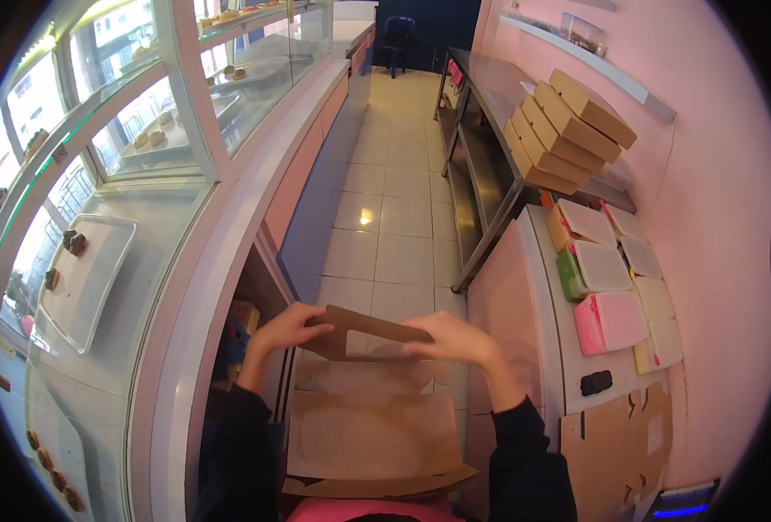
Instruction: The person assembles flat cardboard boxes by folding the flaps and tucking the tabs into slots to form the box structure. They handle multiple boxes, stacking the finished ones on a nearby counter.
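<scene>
A partly folded brown cardboard box lies close in front of my body, its wide panel facing up. Its far flap stands raised and has a cut-out opening in it. At the flap's left end, my left hand pinches the edge between thumb and fingers. My right hand grips the same flap at its right end. Both wrists come out of dark sleeves. Part of the box's near edge curls up by some pink cloth at my front.
Flat cardboard blanks lie on the right counter, with a small black object and lidded plastic tubs beyond. Folded boxes are stacked on a metal table. A glass display case with pastries runs along the left.
</scene>
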`<state>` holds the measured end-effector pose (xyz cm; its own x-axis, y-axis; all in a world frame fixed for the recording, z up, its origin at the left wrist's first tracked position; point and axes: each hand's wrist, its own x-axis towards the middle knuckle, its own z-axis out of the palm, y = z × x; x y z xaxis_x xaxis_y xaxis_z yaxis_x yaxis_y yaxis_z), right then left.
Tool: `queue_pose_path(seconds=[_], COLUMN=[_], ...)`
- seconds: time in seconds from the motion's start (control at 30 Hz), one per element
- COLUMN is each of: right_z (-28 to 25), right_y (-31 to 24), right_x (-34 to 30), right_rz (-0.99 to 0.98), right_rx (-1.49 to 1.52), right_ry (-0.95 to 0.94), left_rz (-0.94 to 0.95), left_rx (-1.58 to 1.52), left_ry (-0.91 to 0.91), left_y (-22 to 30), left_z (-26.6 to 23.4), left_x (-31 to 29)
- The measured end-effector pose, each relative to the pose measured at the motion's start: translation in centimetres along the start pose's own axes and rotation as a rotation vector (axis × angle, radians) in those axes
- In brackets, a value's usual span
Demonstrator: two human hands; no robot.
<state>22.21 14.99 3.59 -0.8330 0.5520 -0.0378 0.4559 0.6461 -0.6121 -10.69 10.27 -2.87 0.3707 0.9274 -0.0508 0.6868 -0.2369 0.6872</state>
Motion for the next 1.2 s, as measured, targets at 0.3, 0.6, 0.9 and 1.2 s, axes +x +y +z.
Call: queue_pose_path(seconds=[0.3,0.6,0.9,1.2], right_z=[-2.2,-1.4,2.8,7.1], right_y=[4.8,6.1,6.8,6.6], right_x=[7.5,8.2,6.9,6.9], right_rz=[0.001,0.000,-0.094,-0.102], right_rx=[0.052,-0.012,-0.440,-0.605], right_ry=[-0.242,-0.283,0.226,0.629], left_rz=[0.059,0.051,0.081,0.234], left_rx=[-0.172,0.234,0.594,0.570], left_ry=[-0.086,-0.354,0.084,0.483], left_y=[3.9,4.0,4.3,2.7], left_z=[-4.8,-2.8,1.9,5.8], left_x=[4.7,9.1,7.8,7.4])
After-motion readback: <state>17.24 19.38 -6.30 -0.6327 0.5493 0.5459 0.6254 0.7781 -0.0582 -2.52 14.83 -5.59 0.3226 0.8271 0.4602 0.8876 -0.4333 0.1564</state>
